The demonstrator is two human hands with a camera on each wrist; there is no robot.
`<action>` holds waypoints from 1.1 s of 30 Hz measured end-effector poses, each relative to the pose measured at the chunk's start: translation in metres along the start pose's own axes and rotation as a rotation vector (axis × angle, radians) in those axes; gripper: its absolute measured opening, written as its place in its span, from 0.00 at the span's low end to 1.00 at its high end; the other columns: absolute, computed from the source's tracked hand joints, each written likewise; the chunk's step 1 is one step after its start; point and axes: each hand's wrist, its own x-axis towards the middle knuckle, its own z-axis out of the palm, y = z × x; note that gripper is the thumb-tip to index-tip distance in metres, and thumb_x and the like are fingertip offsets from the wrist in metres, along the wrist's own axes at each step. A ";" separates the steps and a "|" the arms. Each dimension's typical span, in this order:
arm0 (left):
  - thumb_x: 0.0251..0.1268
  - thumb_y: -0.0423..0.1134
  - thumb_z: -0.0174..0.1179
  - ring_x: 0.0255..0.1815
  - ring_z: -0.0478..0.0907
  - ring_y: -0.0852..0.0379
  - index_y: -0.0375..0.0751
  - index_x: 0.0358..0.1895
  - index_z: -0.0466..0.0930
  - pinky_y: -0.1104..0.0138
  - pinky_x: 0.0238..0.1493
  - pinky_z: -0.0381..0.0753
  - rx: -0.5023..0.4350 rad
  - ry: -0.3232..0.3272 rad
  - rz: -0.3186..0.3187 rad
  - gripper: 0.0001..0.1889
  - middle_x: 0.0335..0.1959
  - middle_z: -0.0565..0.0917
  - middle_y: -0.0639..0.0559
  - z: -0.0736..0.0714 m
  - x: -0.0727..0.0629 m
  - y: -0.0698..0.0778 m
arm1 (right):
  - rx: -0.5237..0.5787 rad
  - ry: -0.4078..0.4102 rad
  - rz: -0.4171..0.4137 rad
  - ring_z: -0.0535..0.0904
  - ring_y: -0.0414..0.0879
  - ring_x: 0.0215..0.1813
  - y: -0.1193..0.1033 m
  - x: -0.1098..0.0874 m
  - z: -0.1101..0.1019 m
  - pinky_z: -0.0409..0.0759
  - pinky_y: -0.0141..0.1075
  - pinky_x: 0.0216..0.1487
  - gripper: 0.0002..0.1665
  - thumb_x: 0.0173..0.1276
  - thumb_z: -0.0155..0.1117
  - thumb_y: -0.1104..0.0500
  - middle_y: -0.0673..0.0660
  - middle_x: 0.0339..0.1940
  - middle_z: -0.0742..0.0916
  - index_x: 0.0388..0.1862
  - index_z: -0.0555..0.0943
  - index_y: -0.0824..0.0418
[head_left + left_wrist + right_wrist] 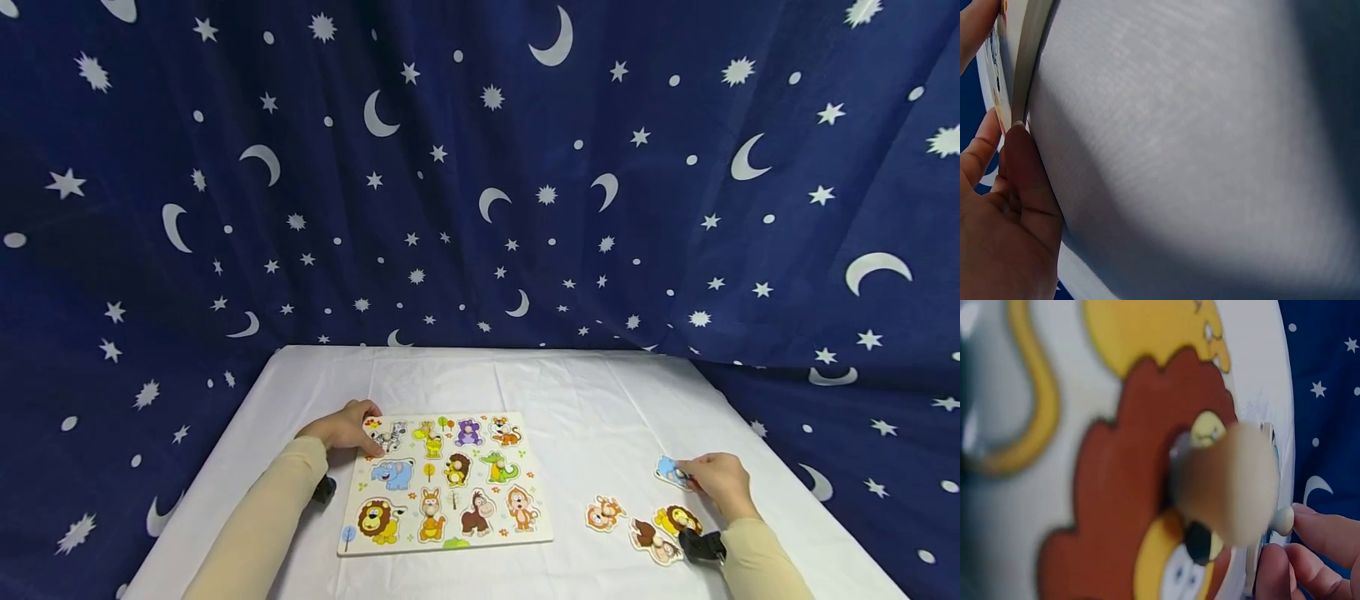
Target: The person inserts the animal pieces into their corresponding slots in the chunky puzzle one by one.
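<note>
A wooden animal knob puzzle board (480,492) lies on the left part of the table. My left hand (345,430) grips its upper left corner, thumb over the face near the zebra piece (388,437). In the left wrist view, fingers (1032,172) of that hand press against the board's edge (1030,56). To the right of the board, my right hand (720,482) pinches a blue puzzle piece (670,472) by its knob (1283,520). The lion piece (678,520) lies below that hand, its knob large and blurred in the right wrist view.
A monkey piece (604,513) and a brown animal piece (654,543) lie near the lion, between board and right forearm. White cloth (480,375) covers the table. Behind it hangs a dark blue curtain (450,208) with moons and stars.
</note>
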 end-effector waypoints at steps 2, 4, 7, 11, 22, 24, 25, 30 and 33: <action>0.39 0.41 0.81 0.50 0.71 0.46 0.39 0.56 0.73 0.49 0.63 0.66 -0.001 0.001 -0.003 0.37 0.52 0.72 0.41 0.000 0.001 0.000 | -0.015 0.006 -0.002 0.74 0.41 0.21 -0.001 0.001 0.000 0.69 0.34 0.25 0.14 0.60 0.69 0.57 0.47 0.13 0.80 0.24 0.83 0.67; 0.39 0.42 0.81 0.50 0.71 0.46 0.39 0.57 0.73 0.48 0.63 0.66 0.002 0.001 -0.002 0.37 0.52 0.72 0.42 0.001 0.003 -0.002 | -0.042 0.024 -0.005 0.73 0.43 0.23 -0.002 0.001 0.002 0.68 0.35 0.26 0.14 0.59 0.70 0.56 0.48 0.14 0.79 0.23 0.83 0.67; 0.39 0.42 0.81 0.51 0.71 0.46 0.40 0.57 0.73 0.48 0.64 0.66 0.003 0.003 -0.002 0.37 0.52 0.72 0.42 0.002 0.003 -0.003 | -0.090 0.049 -0.014 0.71 0.46 0.25 -0.004 0.001 0.004 0.66 0.37 0.27 0.16 0.58 0.72 0.53 0.49 0.15 0.79 0.22 0.83 0.66; 0.39 0.41 0.81 0.50 0.71 0.46 0.39 0.57 0.73 0.48 0.63 0.66 -0.011 0.001 -0.002 0.37 0.52 0.72 0.41 0.002 0.004 -0.004 | -0.123 0.066 -0.032 0.71 0.47 0.25 -0.007 0.000 0.007 0.66 0.37 0.28 0.18 0.57 0.73 0.53 0.50 0.15 0.79 0.22 0.83 0.67; 0.38 0.41 0.81 0.50 0.71 0.47 0.39 0.57 0.73 0.49 0.63 0.66 -0.033 0.009 0.007 0.38 0.51 0.72 0.42 0.000 0.002 -0.003 | -0.118 0.012 -0.056 0.76 0.40 0.18 -0.014 -0.001 0.011 0.68 0.35 0.26 0.12 0.60 0.69 0.59 0.48 0.11 0.81 0.23 0.83 0.67; 0.38 0.41 0.81 0.51 0.71 0.47 0.39 0.57 0.73 0.50 0.63 0.66 -0.039 0.012 0.002 0.38 0.51 0.72 0.42 -0.001 0.002 -0.003 | -0.140 0.018 -0.074 0.75 0.42 0.19 -0.017 -0.001 0.011 0.67 0.35 0.27 0.12 0.59 0.69 0.59 0.48 0.11 0.81 0.23 0.83 0.67; 0.38 0.41 0.81 0.51 0.71 0.47 0.39 0.57 0.73 0.50 0.63 0.66 -0.038 0.012 0.002 0.38 0.51 0.72 0.42 -0.001 0.002 -0.002 | -0.153 0.025 -0.085 0.75 0.43 0.21 -0.018 -0.001 0.011 0.67 0.36 0.27 0.12 0.59 0.68 0.59 0.48 0.11 0.81 0.22 0.83 0.67; 0.39 0.42 0.81 0.51 0.70 0.47 0.40 0.57 0.73 0.51 0.63 0.67 -0.038 0.007 -0.007 0.38 0.51 0.71 0.42 0.000 0.004 -0.003 | -0.222 0.057 -0.147 0.74 0.49 0.27 -0.018 -0.003 0.011 0.66 0.37 0.28 0.11 0.56 0.68 0.59 0.49 0.15 0.81 0.21 0.83 0.66; 0.38 0.42 0.81 0.50 0.71 0.47 0.40 0.55 0.74 0.52 0.61 0.67 -0.028 0.008 -0.008 0.37 0.51 0.71 0.43 0.002 0.003 -0.004 | -0.247 0.054 -0.170 0.75 0.51 0.29 -0.018 -0.005 0.013 0.67 0.37 0.29 0.10 0.56 0.68 0.60 0.51 0.17 0.82 0.20 0.83 0.65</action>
